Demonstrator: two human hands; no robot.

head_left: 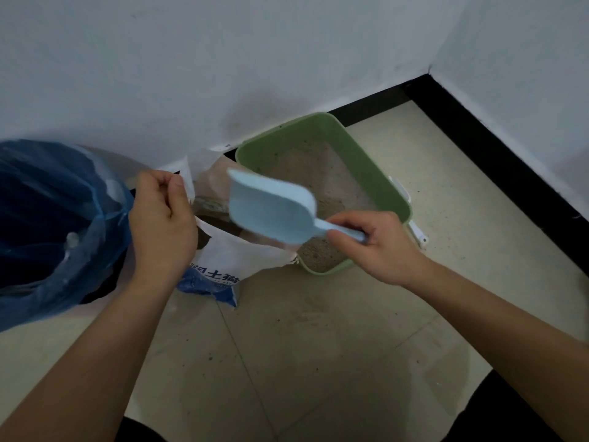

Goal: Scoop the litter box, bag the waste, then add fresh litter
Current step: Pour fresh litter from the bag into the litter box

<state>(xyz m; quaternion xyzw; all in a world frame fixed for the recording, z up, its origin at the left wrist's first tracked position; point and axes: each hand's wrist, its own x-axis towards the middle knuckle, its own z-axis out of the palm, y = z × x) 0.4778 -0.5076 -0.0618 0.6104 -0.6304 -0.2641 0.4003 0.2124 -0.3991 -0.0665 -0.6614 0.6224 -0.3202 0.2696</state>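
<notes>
The left hand (162, 215) is pinching the top edge of the white litter bag (229, 253). Its fingers (159, 181) are squeezing together on that edge and pulling it open. The right hand (379, 247) is gripping the handle of the light blue scoop (271, 208), with its fingers (347, 234) curling tight around the handle. Both arms are reaching out over the floor (318, 346).

It looks like the person is getting fresh litter out of the bag. The scoop is blurry, so I cannot tell if anything is in it.

To do this well, the left hand should be holding the bag's mouth wide and steady while the scoop is dipping in. The scoop should be coming up level, so nothing is spilling on the floor. Then it should be tipping slowly over the green box.

The scoop's bowl is hanging between the two hands, just past the left fingers and over the open bag. The blue trash bag (47, 218) is sitting right beside the left hand, on its outer side. The green litter box (366, 161) is lying just beyond the right fingers, touching the litter bag, with brown litter (318, 164) inside. Farther back, the white wall (223, 59) is standing behind the box.
</notes>
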